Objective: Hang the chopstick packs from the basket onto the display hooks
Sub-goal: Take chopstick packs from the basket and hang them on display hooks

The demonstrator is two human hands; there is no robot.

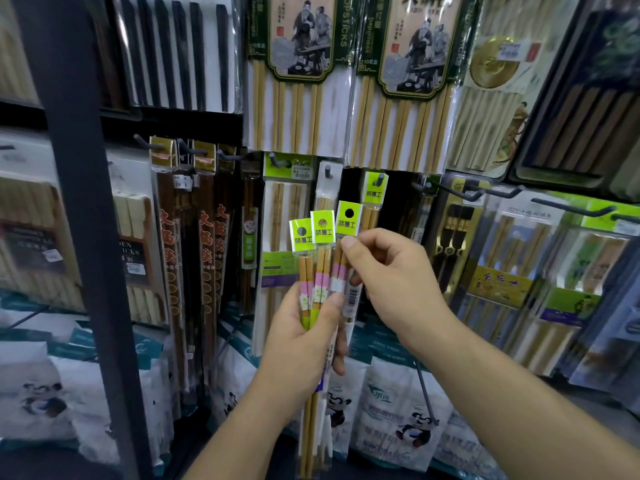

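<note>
1 green-header pack hangs at centre; left grip holds 3 unhung packs, right grip pinching the rightmost pack.

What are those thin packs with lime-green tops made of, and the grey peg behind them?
Lime-green-topped chopstick packs: tan matte sticks, probably bamboo or wood, in glossy clear plastic sleeves that catch light, with paper-like headers. Grey display hook: dull, probably coated metal; too blurred to be sure.

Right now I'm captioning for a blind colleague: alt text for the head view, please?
The left hand grips three green-tagged chopstick packs; the right hand pinches the rightmost one. A matching pack hangs on a display hook above, among other chopstick sets.
</note>
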